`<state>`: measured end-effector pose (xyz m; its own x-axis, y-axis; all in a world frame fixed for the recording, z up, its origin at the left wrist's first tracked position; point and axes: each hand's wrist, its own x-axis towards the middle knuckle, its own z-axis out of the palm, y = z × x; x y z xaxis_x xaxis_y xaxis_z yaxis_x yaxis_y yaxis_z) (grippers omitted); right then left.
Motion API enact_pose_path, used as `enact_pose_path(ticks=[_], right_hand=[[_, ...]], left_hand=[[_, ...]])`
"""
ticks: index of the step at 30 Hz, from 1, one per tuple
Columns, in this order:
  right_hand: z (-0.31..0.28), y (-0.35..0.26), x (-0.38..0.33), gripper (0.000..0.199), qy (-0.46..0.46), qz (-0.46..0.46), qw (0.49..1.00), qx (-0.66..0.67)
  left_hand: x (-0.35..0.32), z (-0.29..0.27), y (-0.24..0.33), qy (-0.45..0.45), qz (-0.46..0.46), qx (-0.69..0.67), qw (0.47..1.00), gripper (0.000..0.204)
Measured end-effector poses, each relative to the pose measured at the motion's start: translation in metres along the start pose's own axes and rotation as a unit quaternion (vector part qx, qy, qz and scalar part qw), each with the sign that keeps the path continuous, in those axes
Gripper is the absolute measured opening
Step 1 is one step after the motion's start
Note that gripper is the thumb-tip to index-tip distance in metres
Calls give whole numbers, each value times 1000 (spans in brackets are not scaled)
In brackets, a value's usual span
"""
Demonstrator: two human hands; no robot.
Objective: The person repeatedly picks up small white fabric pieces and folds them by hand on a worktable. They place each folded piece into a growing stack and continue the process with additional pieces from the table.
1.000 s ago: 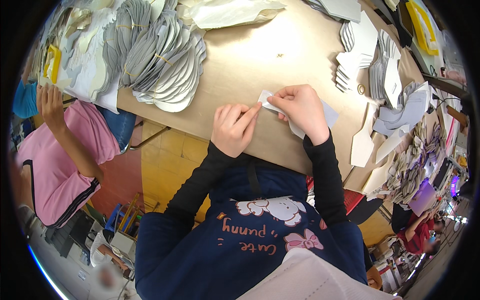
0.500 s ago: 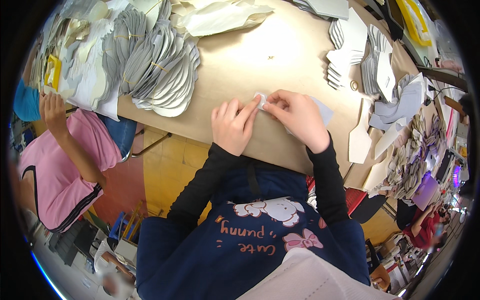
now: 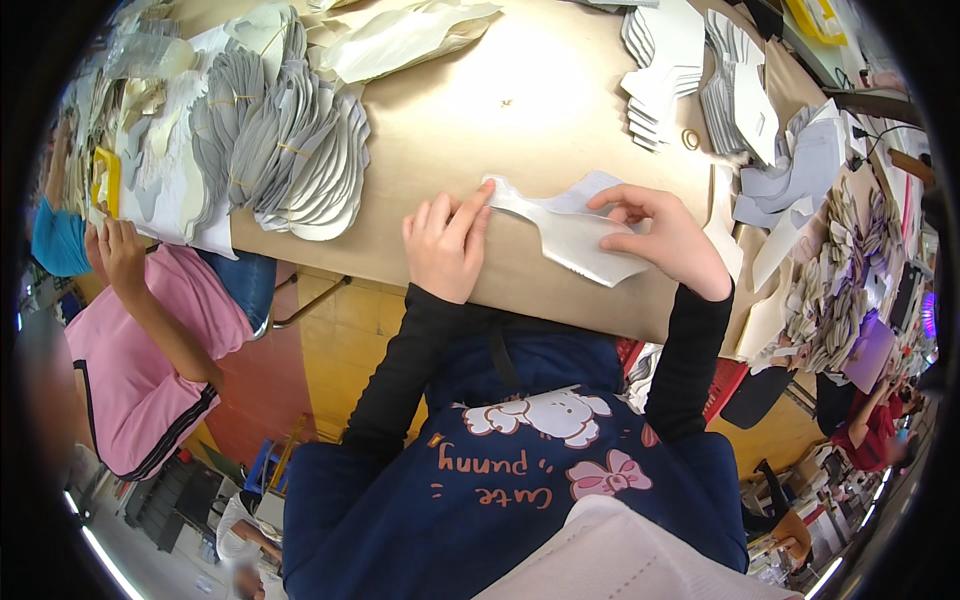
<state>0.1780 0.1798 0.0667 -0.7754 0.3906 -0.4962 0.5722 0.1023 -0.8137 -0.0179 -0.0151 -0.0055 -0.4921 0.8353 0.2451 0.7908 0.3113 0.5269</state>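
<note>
Head view: both bare hands work at the near edge of a brown-topped table (image 3: pixel 420 150), a pale cut piece (image 3: pixel 565 235) between them.
Left hand (image 3: pixel 443 245): the index fingertip rests on the narrow end of the cut piece; the other fingers lie side by side, and whether the thumb pinches beneath, I cannot tell.
Right hand (image 3: pixel 668 238): curved over the wide end of the cut piece, thumb and fingers spread with a gap between them; how firmly they touch it, I cannot tell.
Cut piece: lies between the two hands, narrow at the left fingertip and widening toward the right hand, with a greyish flap rising on its far side.
Banded bundles (image 3: pixel 300 155): grey and white cut sheets held by elastic bands, left of and beyond the left hand.
Cream sheets (image 3: pixel 410 42): well beyond the left hand.
White stack (image 3: pixel 668 60): staggered layers, beyond the right hand; a small tan ring (image 3: pixel 690 139) lies just nearer.
Grey pieces (image 3: pixel 800 160): right of and beyond the right hand.
Pink-shirted co-worker (image 3: pixel 160 340): seated left of the left hand, well apart.
</note>
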Motion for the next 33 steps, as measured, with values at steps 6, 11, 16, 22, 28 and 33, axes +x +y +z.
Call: enact_pose_path(ticks=[6,11,16,22,28,33], right_hand=[[4,9,-15,41,71,51,964,251],[7,19,-13,40,117,45,964,236],[2,20,-7,42,130,11,974,186],[1,17,-1,42,140,6,975,175],[1,19,1,41,142,13,977,159],[3,21,3,39,156,-5,977,143]], left_hand=[[-1,1,-2,-8,7,10,1000,32],[-2,-4,-1,-8,44,-12,999,35],[-1,-7,0,-30,140,6,990,38],[1,-8,-1,-81,159,0,984,37],[1,-8,-1,-87,162,2,983,36],[1,-6,-1,-89,163,11,983,35]])
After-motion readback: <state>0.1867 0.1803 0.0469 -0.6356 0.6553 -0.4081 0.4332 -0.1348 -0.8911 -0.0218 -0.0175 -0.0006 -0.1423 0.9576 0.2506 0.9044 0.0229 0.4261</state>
